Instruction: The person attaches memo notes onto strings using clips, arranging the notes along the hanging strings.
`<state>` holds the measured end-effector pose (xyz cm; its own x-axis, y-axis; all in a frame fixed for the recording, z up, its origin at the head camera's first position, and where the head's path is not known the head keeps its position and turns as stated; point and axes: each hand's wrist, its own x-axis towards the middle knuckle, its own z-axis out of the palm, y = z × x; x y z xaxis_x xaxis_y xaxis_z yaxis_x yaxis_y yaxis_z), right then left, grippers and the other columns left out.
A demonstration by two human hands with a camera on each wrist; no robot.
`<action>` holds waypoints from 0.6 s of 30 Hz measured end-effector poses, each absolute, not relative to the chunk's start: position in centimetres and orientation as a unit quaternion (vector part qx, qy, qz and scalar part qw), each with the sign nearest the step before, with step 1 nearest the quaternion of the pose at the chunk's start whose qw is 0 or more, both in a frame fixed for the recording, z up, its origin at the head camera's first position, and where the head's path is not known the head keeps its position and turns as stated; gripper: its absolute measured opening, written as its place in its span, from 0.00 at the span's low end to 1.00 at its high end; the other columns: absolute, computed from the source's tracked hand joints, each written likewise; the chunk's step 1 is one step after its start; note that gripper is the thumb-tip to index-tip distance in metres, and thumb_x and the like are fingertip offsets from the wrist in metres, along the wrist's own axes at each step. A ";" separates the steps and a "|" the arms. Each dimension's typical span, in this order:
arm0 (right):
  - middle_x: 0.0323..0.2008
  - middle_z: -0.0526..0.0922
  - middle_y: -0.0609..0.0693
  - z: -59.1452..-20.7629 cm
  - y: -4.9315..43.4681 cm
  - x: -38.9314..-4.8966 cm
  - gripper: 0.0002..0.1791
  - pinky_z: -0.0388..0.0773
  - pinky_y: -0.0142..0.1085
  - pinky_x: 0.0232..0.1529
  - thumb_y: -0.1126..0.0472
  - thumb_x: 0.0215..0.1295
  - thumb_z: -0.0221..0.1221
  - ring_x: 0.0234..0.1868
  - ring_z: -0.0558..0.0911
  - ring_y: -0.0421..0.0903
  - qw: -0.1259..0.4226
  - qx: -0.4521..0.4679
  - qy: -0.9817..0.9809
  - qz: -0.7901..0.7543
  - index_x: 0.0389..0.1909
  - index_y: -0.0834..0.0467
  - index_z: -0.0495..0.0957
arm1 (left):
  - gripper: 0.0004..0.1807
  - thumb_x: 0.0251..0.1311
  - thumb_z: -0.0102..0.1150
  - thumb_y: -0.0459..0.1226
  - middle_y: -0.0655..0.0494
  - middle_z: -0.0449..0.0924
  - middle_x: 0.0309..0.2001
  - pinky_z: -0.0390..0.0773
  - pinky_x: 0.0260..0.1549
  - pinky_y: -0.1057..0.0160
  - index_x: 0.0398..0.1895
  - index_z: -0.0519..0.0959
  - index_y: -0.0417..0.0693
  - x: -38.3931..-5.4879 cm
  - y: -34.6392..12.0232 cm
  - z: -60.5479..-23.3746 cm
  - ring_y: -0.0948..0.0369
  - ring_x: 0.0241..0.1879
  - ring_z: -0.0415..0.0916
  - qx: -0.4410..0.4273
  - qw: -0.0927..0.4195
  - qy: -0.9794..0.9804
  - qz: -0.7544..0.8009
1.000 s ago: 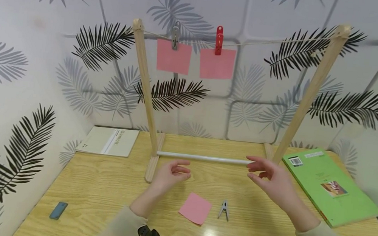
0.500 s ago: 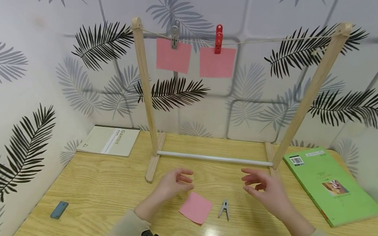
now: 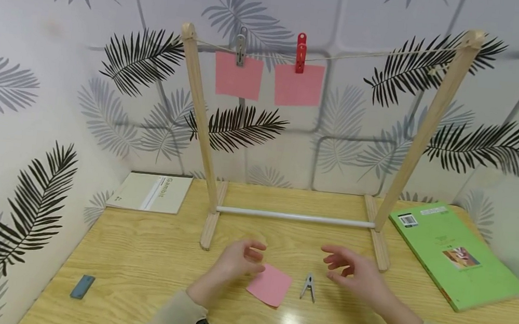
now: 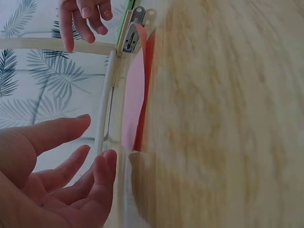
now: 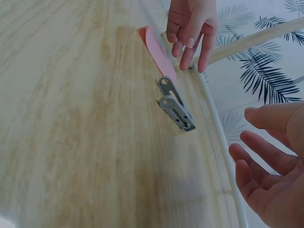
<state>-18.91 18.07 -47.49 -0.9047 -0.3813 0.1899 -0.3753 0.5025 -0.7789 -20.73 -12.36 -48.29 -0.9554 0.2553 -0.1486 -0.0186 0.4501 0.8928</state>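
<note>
From the head view, make out the left hand (image 3: 236, 259) with fingers softly bent and thumb well apart, holding nothing. Find the right hand (image 3: 354, 273) likewise, wide between thumb and fingers, with nothing gripped. See pink paper (image 3: 270, 286) on the table (image 3: 137, 265), just beside the left fingertips, and a grey clip (image 3: 308, 288) between that paper and the right fingertips. Well beyond and above both sets of fingers, spot hanging pink sheets (image 3: 238, 79) under a string (image 3: 373, 56).

From the left wrist view, find the paper just past the fingertips, apart from them, and the clip farther off. Perhaps catch a curled edge over a darker underside; hard to tell.

From the right wrist view, note the clip well apart from the near fingertips, with paper behind it, near the opposite fingers.
</note>
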 end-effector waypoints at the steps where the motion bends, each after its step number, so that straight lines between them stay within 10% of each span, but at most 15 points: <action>1: 0.44 0.86 0.59 -47.7 18.0 -18.9 0.27 0.80 0.30 0.36 0.70 0.59 0.67 0.42 0.85 0.47 0.010 -0.221 0.867 -0.447 0.60 0.63 0.75 | 0.24 0.51 0.71 0.27 0.41 0.83 0.47 0.83 0.40 0.58 0.54 0.79 0.38 -20.7 -12.3 -48.4 0.50 0.45 0.82 0.071 0.132 0.842 0.518; 18: 0.50 0.84 0.58 -49.5 18.1 -18.5 0.32 0.82 0.33 0.40 0.68 0.55 0.70 0.46 0.84 0.51 0.072 -0.264 0.864 -0.422 0.63 0.60 0.74 | 0.23 0.49 0.73 0.26 0.48 0.83 0.44 0.82 0.40 0.59 0.51 0.80 0.40 -20.6 -12.0 -49.0 0.58 0.39 0.79 0.082 0.146 0.865 0.473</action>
<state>-18.51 18.12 -49.55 -0.8505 -0.5169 0.0973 -0.3945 0.5045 -0.7681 -20.57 -12.03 -48.95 -0.9438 0.2796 -0.1764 0.0027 0.5399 0.8417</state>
